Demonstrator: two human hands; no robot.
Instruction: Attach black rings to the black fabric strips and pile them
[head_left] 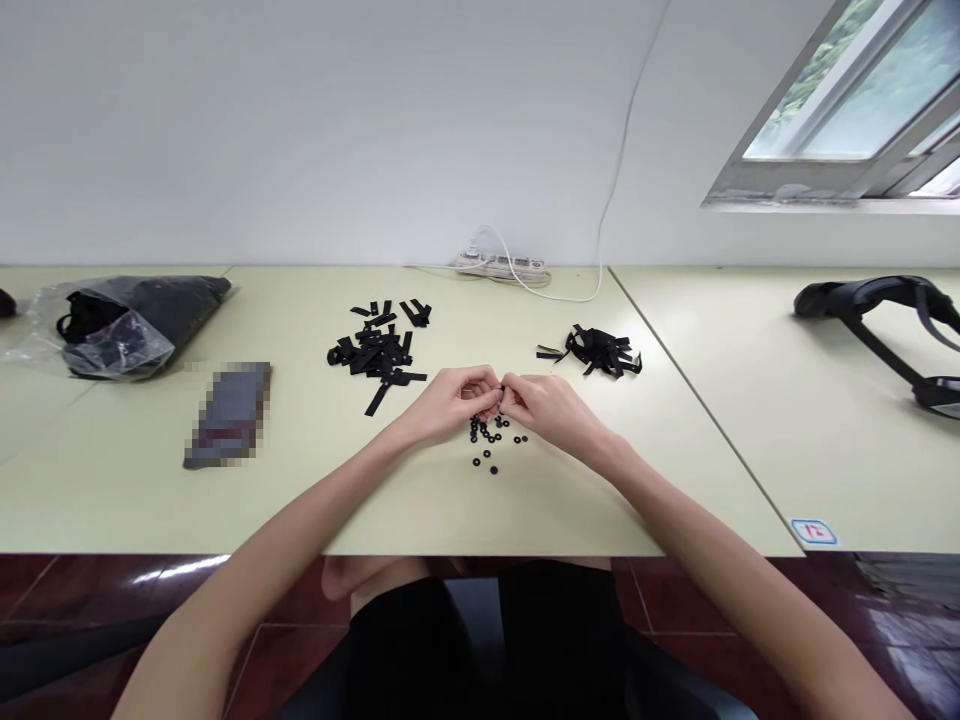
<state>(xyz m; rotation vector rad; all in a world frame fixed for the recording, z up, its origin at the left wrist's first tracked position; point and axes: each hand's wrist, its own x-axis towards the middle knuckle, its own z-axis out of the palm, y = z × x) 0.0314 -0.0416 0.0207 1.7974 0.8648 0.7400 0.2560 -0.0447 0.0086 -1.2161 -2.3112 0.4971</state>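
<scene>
My left hand (461, 398) and my right hand (544, 403) meet over the middle of the table, fingertips touching or nearly so. Both are closed in a pinch. A bit of something small and dark shows between the fingertips, but the fingers hide most of it and I cannot make out what it is. Just below the hands lie several small black round pieces (487, 454), many with a pale centre like rings. A pile of short black fabric strips (375, 352) is spread to the left of my left hand. Beyond my right hand sits a second, tighter heap of black strips (602, 352).
At the left lies a see-through plastic bag (150, 325) with black material inside. A blurred-out flat object (229, 415) lies nearer. A white power strip (502, 265) with a cable stands against the wall. A black headset-like strap (885, 300) lies far right, beyond the table seam.
</scene>
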